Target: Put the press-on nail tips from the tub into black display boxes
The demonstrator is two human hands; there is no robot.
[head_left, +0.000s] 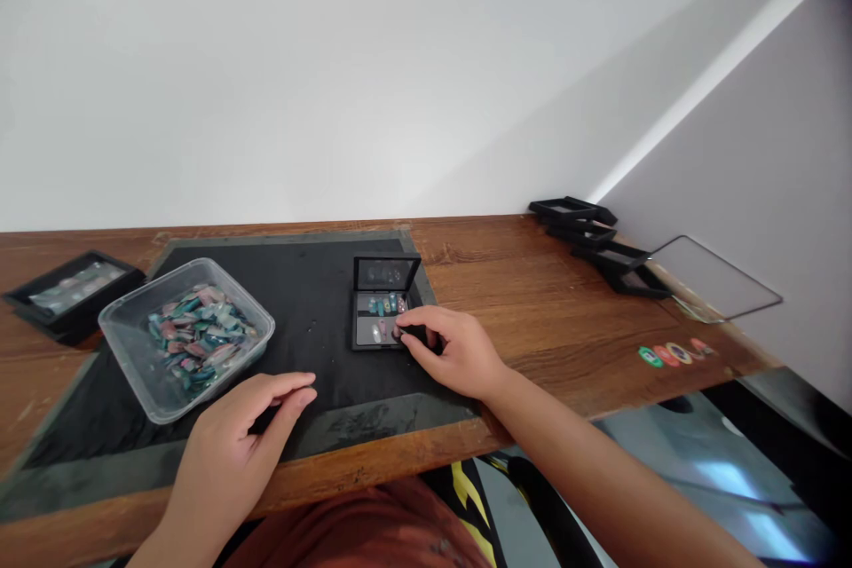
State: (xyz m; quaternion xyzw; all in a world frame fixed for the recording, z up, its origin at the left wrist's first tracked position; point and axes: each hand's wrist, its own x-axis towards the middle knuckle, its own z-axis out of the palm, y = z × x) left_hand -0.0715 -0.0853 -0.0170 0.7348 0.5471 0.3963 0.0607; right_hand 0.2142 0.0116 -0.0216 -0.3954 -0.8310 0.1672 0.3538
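Observation:
My right hand (pixel 456 346) reaches into a small open black case (pixel 356 333) with a raised, mirror-like lid. Its thumb and index finger pinch a small pinkish press-on nail (pixel 398 331) at the right of the front row. Teal and pink press-on nails (pixel 386 305) line the back row, and a few pale ones (pixel 376 333) lie in front. My left hand (pixel 246 426) hovers over the mat's front edge, thumb and index tips drawn together, with nothing visible between them. Left of the case, a clear plastic tub (pixel 126 364) holds a heap of loose teal and pink nails.
A black mat (pixel 312 284) with a grey border covers part of the wooden table (pixel 485 266). Black cases (pixel 67 293) with pale nails are at far left. More black cases (pixel 592 235) are stacked back right, beside a thin wire frame (pixel 732 275) and colourful round stickers (pixel 675 352).

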